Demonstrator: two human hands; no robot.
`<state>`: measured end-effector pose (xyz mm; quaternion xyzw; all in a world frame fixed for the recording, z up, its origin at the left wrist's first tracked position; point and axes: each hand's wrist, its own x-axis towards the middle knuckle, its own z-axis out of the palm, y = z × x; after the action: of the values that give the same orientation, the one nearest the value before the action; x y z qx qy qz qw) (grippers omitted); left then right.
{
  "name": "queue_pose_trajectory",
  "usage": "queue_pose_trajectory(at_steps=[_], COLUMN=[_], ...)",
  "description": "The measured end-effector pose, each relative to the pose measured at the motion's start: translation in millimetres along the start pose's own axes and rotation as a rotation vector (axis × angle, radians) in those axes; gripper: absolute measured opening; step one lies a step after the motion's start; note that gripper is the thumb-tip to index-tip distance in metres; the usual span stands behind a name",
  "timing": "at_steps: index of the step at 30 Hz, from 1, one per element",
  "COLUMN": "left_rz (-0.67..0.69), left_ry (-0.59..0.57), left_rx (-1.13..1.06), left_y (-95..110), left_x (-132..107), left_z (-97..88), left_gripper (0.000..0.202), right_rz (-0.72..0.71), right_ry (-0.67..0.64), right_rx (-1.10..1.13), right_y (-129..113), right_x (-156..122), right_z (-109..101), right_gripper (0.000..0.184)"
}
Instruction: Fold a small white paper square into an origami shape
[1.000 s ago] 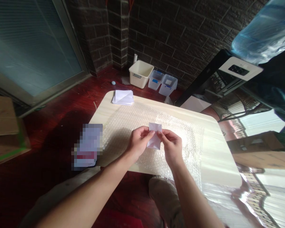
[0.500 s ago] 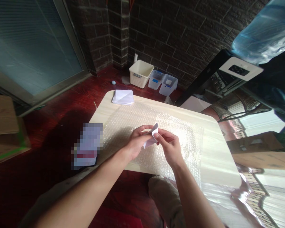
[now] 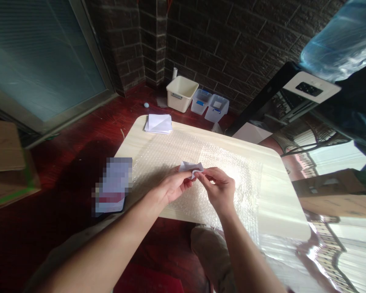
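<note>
A small folded piece of white paper [image 3: 189, 166] is held up between my two hands, over the table. My left hand [image 3: 174, 185] grips its left and lower side, thumb laid along it. From the right, my right hand [image 3: 218, 185] pinches the paper's curled edge between thumb and fingers. Below both hands a sheet of clear bubble wrap [image 3: 158, 156] covers much of the pale wooden table [image 3: 276, 183]. A stack of white paper sheets [image 3: 158, 123] lies at the table's far left corner.
A pixelated flat object [image 3: 113, 185] sits at the table's left edge. Beyond the table, a cream basket [image 3: 179, 101] and two clear plastic bins [image 3: 216, 109] stand on the dark red floor. Cardboard boxes are at left [image 3: 6, 150] and right [image 3: 338, 205]. A water dispenser [image 3: 311, 86] rises at right.
The paper has turned from a steep tilt to lying more level, with its fold now facing up. My right hand has shifted slightly right and down, and the left fingers have curled beneath the paper.
</note>
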<state>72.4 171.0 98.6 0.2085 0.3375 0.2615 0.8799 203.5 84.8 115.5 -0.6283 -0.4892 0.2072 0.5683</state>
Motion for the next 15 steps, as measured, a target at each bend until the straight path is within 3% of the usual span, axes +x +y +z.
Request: queue_pose_trajectory(at_steps=[5,15], left_rz=[0.017,-0.016], left_ry=[0.050,0.033], left_rx=[-0.016,0.015], left_y=[-1.1,-0.6], left_x=[-1.7,-2.9], left_z=[2.6,0.6], left_gripper=[0.018,0.020], right_rz=[-0.024,0.000], right_ry=[0.052,0.003], right_rx=[-0.048,-0.056], right_y=[-4.1,-3.0], right_x=[-1.5,-0.9], right_z=[3.1,0.9], right_gripper=[0.012,0.015])
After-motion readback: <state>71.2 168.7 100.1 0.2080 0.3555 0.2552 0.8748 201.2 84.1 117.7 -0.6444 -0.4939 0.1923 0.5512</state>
